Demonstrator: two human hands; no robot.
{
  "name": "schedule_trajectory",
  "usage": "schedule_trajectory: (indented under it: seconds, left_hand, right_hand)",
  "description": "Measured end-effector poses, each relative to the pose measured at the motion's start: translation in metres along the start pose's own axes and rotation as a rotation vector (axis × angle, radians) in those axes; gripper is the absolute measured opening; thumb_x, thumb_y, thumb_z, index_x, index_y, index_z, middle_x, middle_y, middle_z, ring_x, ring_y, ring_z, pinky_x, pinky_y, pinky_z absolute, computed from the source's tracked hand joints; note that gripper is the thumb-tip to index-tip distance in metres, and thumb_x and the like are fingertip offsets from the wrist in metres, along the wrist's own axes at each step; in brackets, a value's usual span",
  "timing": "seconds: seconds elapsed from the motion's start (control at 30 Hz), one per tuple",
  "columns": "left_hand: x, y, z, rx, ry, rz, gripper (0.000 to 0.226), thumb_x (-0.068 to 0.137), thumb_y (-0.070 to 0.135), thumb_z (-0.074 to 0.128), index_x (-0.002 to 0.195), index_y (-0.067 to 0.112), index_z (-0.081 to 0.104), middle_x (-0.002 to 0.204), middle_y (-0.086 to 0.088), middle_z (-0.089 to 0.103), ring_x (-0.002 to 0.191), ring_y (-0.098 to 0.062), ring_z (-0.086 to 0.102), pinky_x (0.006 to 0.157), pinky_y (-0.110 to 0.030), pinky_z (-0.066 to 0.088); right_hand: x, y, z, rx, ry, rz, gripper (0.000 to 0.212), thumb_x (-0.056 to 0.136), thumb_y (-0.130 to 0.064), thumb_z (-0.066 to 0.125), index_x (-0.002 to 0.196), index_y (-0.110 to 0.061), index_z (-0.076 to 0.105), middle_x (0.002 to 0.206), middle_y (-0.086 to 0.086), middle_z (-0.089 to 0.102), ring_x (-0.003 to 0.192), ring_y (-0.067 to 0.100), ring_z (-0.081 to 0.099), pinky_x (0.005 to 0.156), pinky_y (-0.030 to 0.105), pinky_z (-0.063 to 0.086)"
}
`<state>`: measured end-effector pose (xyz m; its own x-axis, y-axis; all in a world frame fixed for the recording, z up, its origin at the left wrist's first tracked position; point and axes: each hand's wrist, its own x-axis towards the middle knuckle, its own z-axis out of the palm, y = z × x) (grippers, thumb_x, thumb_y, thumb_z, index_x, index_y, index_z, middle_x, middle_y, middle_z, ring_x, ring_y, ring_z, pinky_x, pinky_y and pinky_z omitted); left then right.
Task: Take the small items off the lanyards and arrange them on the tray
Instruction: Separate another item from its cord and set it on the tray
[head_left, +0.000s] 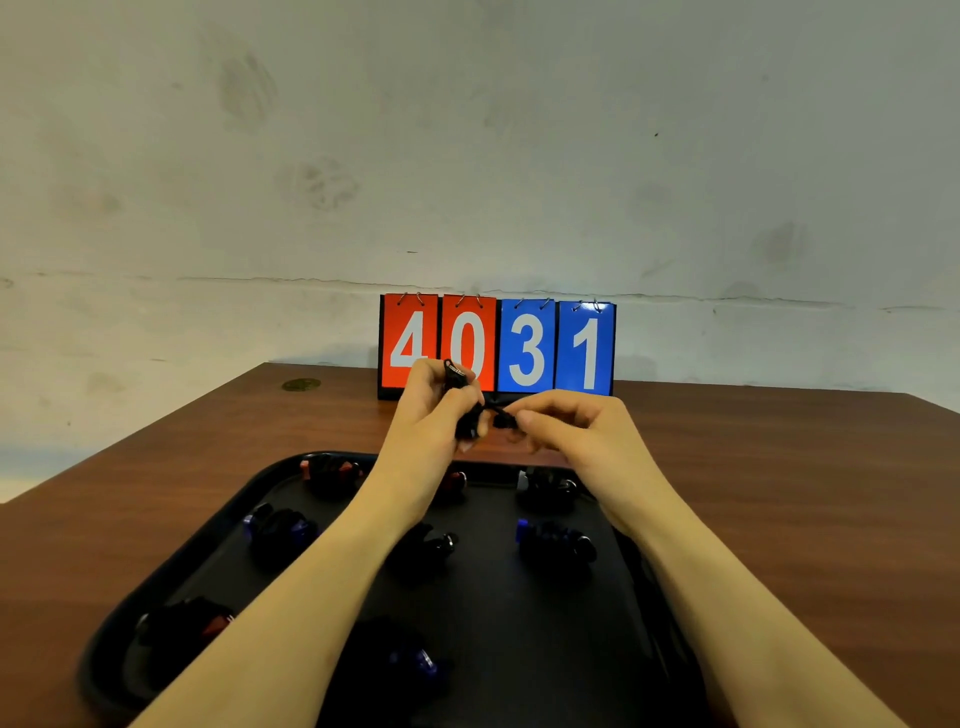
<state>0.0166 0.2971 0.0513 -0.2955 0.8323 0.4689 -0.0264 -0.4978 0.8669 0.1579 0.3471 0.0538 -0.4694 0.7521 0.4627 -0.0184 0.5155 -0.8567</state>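
Note:
My left hand (434, 400) grips a bundled black lanyard (457, 376) above the far edge of the black tray (519, 623). My right hand (576, 423) pinches a small black item (503, 418) at the lanyard's end, close to the left hand's fingers. Several coiled black lanyards with small blue or red items lie on the tray, among them one with red parts (332, 470), one with blue (278, 527) and another with blue (553, 540). My forearms hide parts of the tray.
A flip scoreboard (498, 345) reading 4031 stands at the back of the brown wooden table (779, 467), right behind my hands. A small round mark (301, 384) sits on the table at the far left. A pale wall rises behind.

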Motion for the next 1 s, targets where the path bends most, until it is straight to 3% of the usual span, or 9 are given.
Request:
schedule_trajectory:
  seconds: [0.13,0.47,0.63,0.77,0.9,1.0]
  left_hand:
    - [0.0003,-0.0025,-0.0026,0.184,0.004,0.028,0.018,0.086,-0.001,0.054,0.09,0.015,0.046,0.073,-0.001,0.052,0.065,-0.012,0.049,0.057,-0.022,0.04]
    - [-0.0029,-0.0028,0.0,0.542,-0.035,0.14,0.017,0.083,0.011,0.065,0.082,0.027,0.059,0.082,0.012,0.06,0.08,-0.004,0.059,0.076,-0.023,0.052]
    - [-0.0042,-0.0014,-0.0009,0.561,0.007,0.171,0.014,0.084,0.013,0.064,0.081,0.027,0.061,0.08,0.011,0.063,0.075,0.003,0.059,0.069,-0.006,0.046]
    - [-0.0042,-0.0024,0.0002,0.564,0.0,0.144,0.008,0.086,0.015,0.062,0.086,0.023,0.063,0.08,0.01,0.063,0.076,-0.001,0.06,0.068,-0.007,0.047]
    - [-0.0056,-0.0023,0.0011,0.559,-0.012,0.14,0.008,0.087,0.014,0.061,0.085,0.021,0.063,0.08,0.006,0.064,0.074,0.0,0.061,0.062,-0.007,0.048]
    - [-0.006,-0.0014,0.0012,0.58,-0.038,0.155,0.01,0.087,0.012,0.061,0.09,0.021,0.063,0.084,0.008,0.064,0.078,0.001,0.061,0.065,-0.007,0.048]
  right_hand:
    - [-0.0003,-0.0011,0.0025,-0.032,-0.009,0.006,0.015,0.079,-0.009,0.069,0.079,-0.024,0.068,0.078,-0.006,0.07,0.077,0.0,0.064,0.067,0.012,0.051]
    - [0.0007,-0.001,0.0015,-0.022,0.114,-0.074,0.013,0.079,-0.006,0.068,0.083,-0.019,0.069,0.084,-0.003,0.07,0.084,0.011,0.066,0.081,0.021,0.053]
    - [0.0003,-0.001,0.0,0.024,0.122,-0.077,0.017,0.087,-0.009,0.06,0.087,-0.021,0.072,0.085,-0.002,0.072,0.083,0.01,0.066,0.075,0.02,0.052]
    - [0.0,-0.0019,-0.0016,-0.103,0.083,-0.111,0.015,0.081,-0.007,0.066,0.084,-0.022,0.07,0.083,-0.007,0.07,0.083,0.003,0.064,0.078,0.015,0.051]
    - [-0.0024,-0.0047,-0.0037,-0.183,0.065,-0.152,0.012,0.079,-0.007,0.069,0.077,-0.018,0.066,0.074,-0.005,0.065,0.068,-0.001,0.056,0.067,0.011,0.046]
    - [-0.0039,-0.005,-0.0043,-0.291,0.046,-0.183,0.021,0.08,-0.005,0.066,0.074,-0.024,0.06,0.074,-0.007,0.062,0.069,-0.003,0.054,0.065,0.007,0.044]
